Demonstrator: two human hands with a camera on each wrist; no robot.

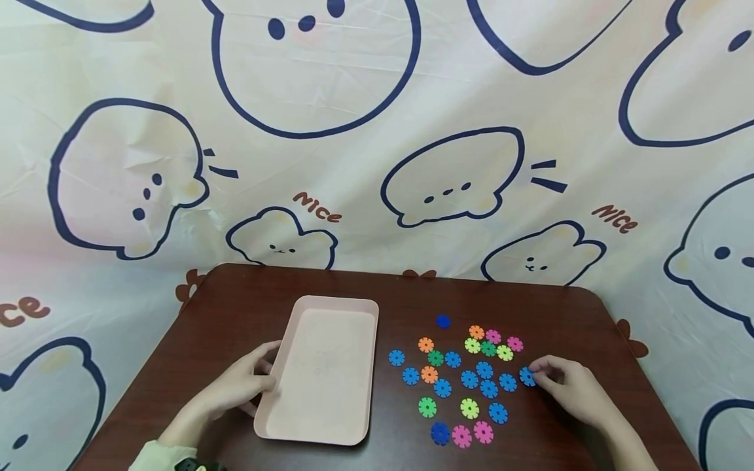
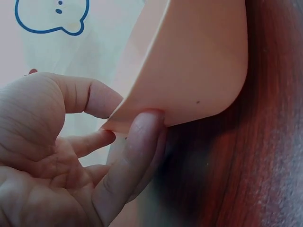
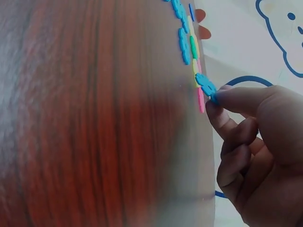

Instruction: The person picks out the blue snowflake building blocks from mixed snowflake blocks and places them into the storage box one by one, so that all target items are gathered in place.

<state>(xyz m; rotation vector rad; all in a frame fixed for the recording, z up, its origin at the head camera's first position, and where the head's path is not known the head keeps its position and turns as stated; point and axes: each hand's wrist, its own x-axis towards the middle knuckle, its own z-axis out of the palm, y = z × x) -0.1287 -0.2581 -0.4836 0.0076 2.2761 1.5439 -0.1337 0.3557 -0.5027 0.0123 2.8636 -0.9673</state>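
Observation:
A shallow pale pink tray (image 1: 321, 366) lies on the table, with nothing in it. My left hand (image 1: 238, 379) grips its left wall; in the left wrist view the thumb (image 2: 144, 137) presses the outer side while fingers curl at the edge. Between thumb and forefinger my right hand (image 1: 568, 386) pinches a blue notched disc (image 3: 206, 86), seen also in the head view at the right of the scattered discs. The other fingers of that hand are curled. Blue, orange, green, yellow and pink discs, such as a pink one (image 1: 462, 436), lie flat right of the tray.
The dark wooden table (image 1: 247, 314) has a rounded far edge against a pale cloth (image 1: 353, 163) printed with cartoon outlines. A dark blue disc (image 1: 443, 321) lies apart, farthest back. Nearest the front are another dark blue disc (image 1: 440, 434) and two pink ones.

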